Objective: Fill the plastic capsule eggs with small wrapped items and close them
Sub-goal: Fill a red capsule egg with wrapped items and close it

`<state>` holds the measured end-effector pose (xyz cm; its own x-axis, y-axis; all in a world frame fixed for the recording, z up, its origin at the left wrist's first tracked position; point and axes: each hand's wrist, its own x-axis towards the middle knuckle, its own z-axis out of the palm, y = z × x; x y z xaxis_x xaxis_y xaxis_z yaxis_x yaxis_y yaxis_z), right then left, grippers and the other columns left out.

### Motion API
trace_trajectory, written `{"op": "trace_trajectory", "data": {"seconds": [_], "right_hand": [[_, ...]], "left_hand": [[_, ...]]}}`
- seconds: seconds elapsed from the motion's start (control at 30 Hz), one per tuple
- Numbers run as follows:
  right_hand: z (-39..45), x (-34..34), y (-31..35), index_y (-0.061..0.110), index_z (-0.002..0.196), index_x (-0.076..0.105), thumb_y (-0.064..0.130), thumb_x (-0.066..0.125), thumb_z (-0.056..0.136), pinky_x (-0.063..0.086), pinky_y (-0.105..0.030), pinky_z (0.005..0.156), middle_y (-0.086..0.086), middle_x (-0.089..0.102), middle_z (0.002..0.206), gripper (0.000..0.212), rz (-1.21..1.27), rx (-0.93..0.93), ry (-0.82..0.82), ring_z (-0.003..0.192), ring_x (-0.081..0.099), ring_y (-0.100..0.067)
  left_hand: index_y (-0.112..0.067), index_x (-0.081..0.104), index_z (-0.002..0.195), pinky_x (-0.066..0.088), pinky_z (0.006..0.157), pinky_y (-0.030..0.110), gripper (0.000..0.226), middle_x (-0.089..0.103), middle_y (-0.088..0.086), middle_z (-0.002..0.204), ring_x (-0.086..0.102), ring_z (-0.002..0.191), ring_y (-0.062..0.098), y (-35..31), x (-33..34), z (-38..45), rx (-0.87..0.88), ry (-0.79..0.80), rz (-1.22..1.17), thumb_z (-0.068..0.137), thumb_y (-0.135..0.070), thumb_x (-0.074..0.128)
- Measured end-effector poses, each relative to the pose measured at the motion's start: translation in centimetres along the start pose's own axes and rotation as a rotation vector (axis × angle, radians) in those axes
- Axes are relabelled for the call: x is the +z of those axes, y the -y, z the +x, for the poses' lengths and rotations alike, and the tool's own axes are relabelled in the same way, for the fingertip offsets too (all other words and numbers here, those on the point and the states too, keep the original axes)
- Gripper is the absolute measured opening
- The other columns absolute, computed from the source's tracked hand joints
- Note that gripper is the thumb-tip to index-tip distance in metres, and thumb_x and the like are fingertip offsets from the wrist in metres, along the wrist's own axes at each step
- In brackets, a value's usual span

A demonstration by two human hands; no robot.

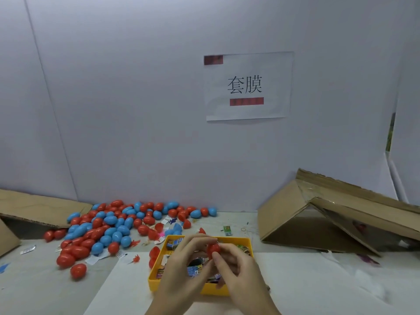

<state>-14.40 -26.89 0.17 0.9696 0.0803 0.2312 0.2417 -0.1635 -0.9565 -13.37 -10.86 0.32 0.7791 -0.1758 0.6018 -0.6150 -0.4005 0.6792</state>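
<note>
While both hands meet over the near middle of the table, the left hand (181, 267) and the right hand (236, 269) share one red capsule egg (213, 249), which sits between their fingertips just above the yellow tray (156, 281). Each hand pinches it with curled fingers, the left from the left side, the right from the right and below. The egg's long axis looks close to upright, perhaps tipped a little to the left, though fingers cover much of it. Whether its two halves are fully seated I cannot tell, since the seam is hidden. My judgement is that the step in hand is the closing press, and that it turns on the two grips opposing each other along that long axis; at present they seem to bear more on the sides than on the ends, so a small re-seating of the fingers may be needed.

Directly beneath the hands, the tray holds the small wrapped items (175, 243), dark printed packets lying loose; both hands are equally near to them, the left slightly more so to those at the tray's far left corner.

Farther out and to the left lies the heap of red and blue eggs (106, 230), well apart from the right hand and nearer the left. Open red halves (154, 252) rest just beside the tray's left wall. At the far right a folded cardboard box (318, 214) leans, and a paper sign (247, 86) hangs on the wall behind.
</note>
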Motion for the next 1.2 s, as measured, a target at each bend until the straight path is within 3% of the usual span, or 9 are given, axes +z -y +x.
{"op": "trace_trajectory", "data": {"seconds": [0.13, 0.33, 0.53, 0.67, 0.8, 0.97, 1.07, 1.2], "right_hand": [[0.0, -0.3, 0.3, 0.030, 0.116, 0.062, 0.030, 0.065, 0.099, 0.062, -0.031, 0.065, 0.008, 0.080, 0.093, 0.016, 0.002, 0.038, -0.020, 0.085, 0.076, -0.014], [0.2, -0.9, 0.6, 0.026, 0.114, 0.061, 0.033, 0.063, 0.100, 0.062, -0.029, 0.065, 0.004, 0.079, 0.091, 0.016, -0.053, 0.071, -0.021, 0.081, 0.076, -0.014], [0.3, -1.3, 0.4, 0.024, 0.113, 0.066, 0.020, 0.071, 0.095, 0.063, -0.028, 0.069, 0.005, 0.079, 0.095, 0.019, 0.022, 0.099, 0.020, 0.089, 0.076, -0.013], [0.2, -1.3, 0.6, 0.013, 0.117, 0.063, 0.022, 0.068, 0.097, 0.064, -0.031, 0.074, 0.000, 0.081, 0.098, 0.022, 0.173, 0.182, 0.105, 0.092, 0.078, -0.020], [0.3, -1.5, 1.0, 0.007, 0.119, 0.063, 0.028, 0.063, 0.100, 0.064, -0.033, 0.075, -0.010, 0.080, 0.101, 0.029, 0.249, 0.236, 0.169, 0.094, 0.078, -0.028], [0.3, -1.3, 0.8, 0.009, 0.123, 0.065, 0.030, 0.062, 0.098, 0.063, -0.032, 0.078, -0.008, 0.080, 0.104, 0.033, 0.276, 0.248, 0.135, 0.097, 0.077, -0.025], [0.3, -1.2, 0.7, 0.008, 0.121, 0.065, 0.032, 0.065, 0.095, 0.064, -0.033, 0.078, -0.007, 0.080, 0.104, 0.035, 0.322, 0.262, 0.122, 0.097, 0.077, -0.025], [0.4, -1.2, 0.9, 0.008, 0.117, 0.063, 0.036, 0.075, 0.083, 0.064, -0.031, 0.071, -0.007, 0.080, 0.098, 0.046, 0.339, 0.254, 0.078, 0.092, 0.078, -0.024]], "left_hand": [[-0.040, 0.062, 0.124, 0.054, 0.087, 0.015, 0.056, 0.052, -0.027, 0.124, 0.062, 0.112, 0.006, 0.2, 0.5, -0.1, 0.041, 0.022, 0.074, 0.080, -0.014, 0.084], [-0.046, 0.052, 0.128, 0.052, 0.092, 0.014, 0.063, 0.060, -0.033, 0.120, 0.059, 0.116, -0.004, 0.4, 0.3, -0.1, 0.006, 0.046, 0.106, 0.085, -0.010, 0.079], [-0.042, 0.064, 0.125, 0.050, 0.095, 0.014, 0.054, 0.057, -0.030, 0.126, 0.053, 0.124, -0.002, 0.6, -0.6, -0.1, 0.003, 0.079, 0.071, 0.090, 0.000, 0.070], [-0.040, 0.063, 0.129, 0.051, 0.094, 0.016, 0.045, 0.058, -0.027, 0.123, 0.058, 0.121, 0.002, 0.3, -0.2, -0.2, -0.070, 0.039, -0.080, 0.088, -0.022, 0.073], [-0.027, 0.062, 0.126, 0.054, 0.091, 0.019, 0.045, 0.071, -0.015, 0.116, 0.068, 0.113, 0.011, 0.2, 0.0, -0.1, -0.182, -0.017, -0.295, 0.083, -0.023, 0.076], [-0.028, 0.067, 0.127, 0.054, 0.094, 0.019, 0.043, 0.071, -0.013, 0.121, 0.066, 0.117, 0.010, 0.2, -0.2, -0.1, -0.188, 0.045, -0.322, 0.085, -0.021, 0.073], [-0.030, 0.063, 0.131, 0.055, 0.091, 0.020, 0.048, 0.071, -0.014, 0.119, 0.067, 0.114, 0.008, 0.0, 0.2, -0.1, -0.218, -0.009, -0.326, 0.085, -0.022, 0.074], [-0.036, 0.073, 0.113, 0.056, 0.084, 0.018, 0.029, 0.075, -0.014, 0.110, 0.070, 0.108, 0.008, -0.2, 0.3, -0.1, -0.268, -0.012, -0.343, 0.086, -0.028, 0.072]]}}
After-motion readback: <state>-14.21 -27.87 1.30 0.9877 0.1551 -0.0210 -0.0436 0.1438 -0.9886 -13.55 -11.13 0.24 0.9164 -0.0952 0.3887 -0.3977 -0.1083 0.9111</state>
